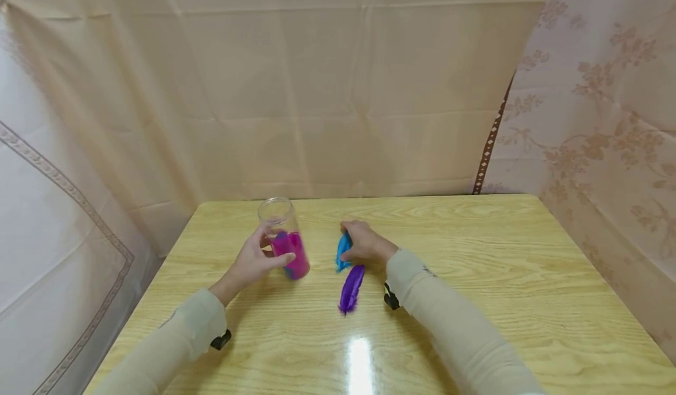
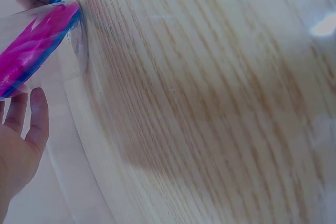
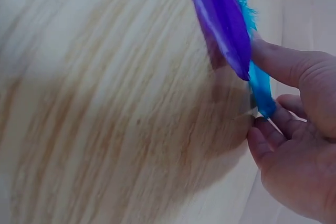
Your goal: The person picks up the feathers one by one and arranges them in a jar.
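Observation:
My left hand [image 1: 256, 261] grips a clear cylindrical jar [image 1: 277, 210] around its side, thumb toward me and fingers behind. The open-topped jar stands on the table with pink and blue feathers [image 1: 291, 254] inside it. To its right, my right hand [image 1: 367, 242] bends over a light blue feather [image 1: 343, 249] at the table. In the right wrist view, the thumb lies along one edge of this blue feather [image 3: 261, 87] and the curled fingers meet its end. A purple feather [image 1: 351, 289] lies on the wood just below that hand.
The wooden table [image 1: 502, 301] has a glossy top that reflects a light near its front. A beige curtain [image 1: 338, 90] hangs behind it, with patterned cloth [image 1: 607, 119] at the right and pale cloth [image 1: 53, 236] at the left.

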`<control>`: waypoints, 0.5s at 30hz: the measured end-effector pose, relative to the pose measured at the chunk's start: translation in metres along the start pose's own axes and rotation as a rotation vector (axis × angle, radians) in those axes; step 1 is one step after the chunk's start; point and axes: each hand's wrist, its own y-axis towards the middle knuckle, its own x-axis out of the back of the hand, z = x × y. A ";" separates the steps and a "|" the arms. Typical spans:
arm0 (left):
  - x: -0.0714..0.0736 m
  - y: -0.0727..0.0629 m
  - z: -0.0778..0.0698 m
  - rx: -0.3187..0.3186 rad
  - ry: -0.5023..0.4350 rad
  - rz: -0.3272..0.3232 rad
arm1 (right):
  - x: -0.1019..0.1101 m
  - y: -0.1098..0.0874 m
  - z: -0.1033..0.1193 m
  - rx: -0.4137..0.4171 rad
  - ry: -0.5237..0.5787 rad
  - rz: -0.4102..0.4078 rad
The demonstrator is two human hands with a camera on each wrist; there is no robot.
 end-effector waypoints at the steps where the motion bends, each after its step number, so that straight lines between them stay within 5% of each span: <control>1: 0.000 0.000 0.000 0.000 0.000 0.000 | 0.000 0.000 0.000 0.005 -0.008 0.000; 15: 0.000 0.001 0.001 -0.013 -0.010 0.002 | 0.002 -0.010 0.005 -0.065 0.089 0.041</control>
